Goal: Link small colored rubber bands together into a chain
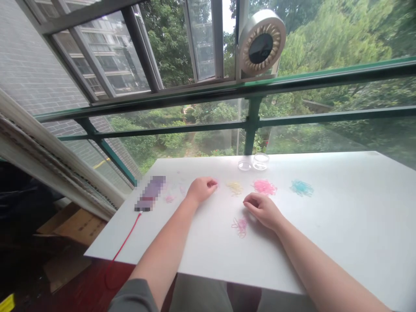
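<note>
My left hand (202, 189) is closed in a pinch above the white table, beside a faint pale-purple patch of small bands (217, 184). What its fingertips hold, if anything, is too small to make out. My right hand (262, 209) has its fingers curled with thumb and forefinger together, just up and right of a loose pile of mauve rubber bands (241, 227). Nothing can be made out between those fingertips. Beyond the hands lie a pale-yellow pile of bands (234, 187), a bright pink pile (264, 186) and a teal pile (302, 187).
A clear round container (261, 161) and its lid (245, 165) stand at the table's (341, 225) far edge. Small pink bits (170, 198) lie left of my left hand. Further left is a blurred-out phone-like device (150, 193) with a red cable (127, 237). Windows and a green railing stand behind.
</note>
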### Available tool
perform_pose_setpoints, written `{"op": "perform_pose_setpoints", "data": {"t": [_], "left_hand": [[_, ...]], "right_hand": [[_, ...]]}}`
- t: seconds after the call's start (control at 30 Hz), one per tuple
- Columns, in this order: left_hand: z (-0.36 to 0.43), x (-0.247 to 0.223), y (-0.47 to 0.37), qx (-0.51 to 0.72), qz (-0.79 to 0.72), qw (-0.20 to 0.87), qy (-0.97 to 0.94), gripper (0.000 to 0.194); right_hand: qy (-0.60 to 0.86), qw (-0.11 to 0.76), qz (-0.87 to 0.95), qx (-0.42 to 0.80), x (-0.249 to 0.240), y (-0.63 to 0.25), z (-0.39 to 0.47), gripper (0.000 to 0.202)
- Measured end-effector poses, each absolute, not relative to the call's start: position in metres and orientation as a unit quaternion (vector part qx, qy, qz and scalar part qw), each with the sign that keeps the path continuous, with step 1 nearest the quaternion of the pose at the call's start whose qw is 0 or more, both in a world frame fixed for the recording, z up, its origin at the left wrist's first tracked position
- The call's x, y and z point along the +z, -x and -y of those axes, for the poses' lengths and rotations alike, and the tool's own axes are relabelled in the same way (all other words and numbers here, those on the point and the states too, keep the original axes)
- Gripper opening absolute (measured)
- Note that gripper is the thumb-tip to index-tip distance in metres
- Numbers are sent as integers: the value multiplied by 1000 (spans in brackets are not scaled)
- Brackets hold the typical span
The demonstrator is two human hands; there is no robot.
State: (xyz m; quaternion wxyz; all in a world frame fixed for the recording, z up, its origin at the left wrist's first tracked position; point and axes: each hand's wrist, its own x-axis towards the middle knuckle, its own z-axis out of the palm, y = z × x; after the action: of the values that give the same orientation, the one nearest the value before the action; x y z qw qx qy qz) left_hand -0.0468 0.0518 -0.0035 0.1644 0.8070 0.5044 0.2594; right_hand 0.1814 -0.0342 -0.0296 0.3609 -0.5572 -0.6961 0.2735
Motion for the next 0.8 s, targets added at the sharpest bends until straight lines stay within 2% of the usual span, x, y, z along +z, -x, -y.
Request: {"op": "perform_pose_setpoints", "data": {"t": [0.3, 0.8], "left_hand": [[-64, -26, 58, 307, -529, 176, -771, 18], [-62, -21, 71, 354, -518, 221, -747, 22]], "right_hand": [[565, 350, 691, 284, -27, -184, 37, 15], [580, 344, 687, 270, -26, -185, 36, 23]]}}
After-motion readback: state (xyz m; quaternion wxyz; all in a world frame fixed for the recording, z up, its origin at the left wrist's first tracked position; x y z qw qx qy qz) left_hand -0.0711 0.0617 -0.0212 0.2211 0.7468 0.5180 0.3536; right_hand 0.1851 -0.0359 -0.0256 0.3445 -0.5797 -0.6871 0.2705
